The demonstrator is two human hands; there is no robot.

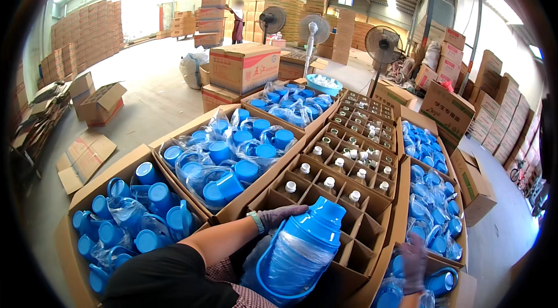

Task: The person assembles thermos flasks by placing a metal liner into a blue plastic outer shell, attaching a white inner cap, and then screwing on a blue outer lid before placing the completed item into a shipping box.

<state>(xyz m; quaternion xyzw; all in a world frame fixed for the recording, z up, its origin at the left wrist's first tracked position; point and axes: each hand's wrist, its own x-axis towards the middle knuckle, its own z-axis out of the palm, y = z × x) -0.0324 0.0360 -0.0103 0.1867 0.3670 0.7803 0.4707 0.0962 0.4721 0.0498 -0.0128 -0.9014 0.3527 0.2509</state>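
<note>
My left hand (281,216), in a grey glove, holds a blue thermos flask (302,250) by its side near the shoulder. The flask is tilted, with clear plastic film around its body, a blue carrying handle and a blue cap at the upper end. It lies over the near edge of a divided carton (359,255), where white-capped bottle tops (329,182) stand in some cells. My right hand (414,261), also gloved, is over the near right carton of blue plastic parts (443,280). Motion blurs its fingers, and what they touch is unclear.
Cartons of blue handled parts (220,152) in clear bags stand left, and a carton of bagged blue parts (430,209) right. Closed boxes (244,66), a blue basin (324,84) and standing fans (382,45) are beyond. Another person (237,20) stands far back by stacked cartons.
</note>
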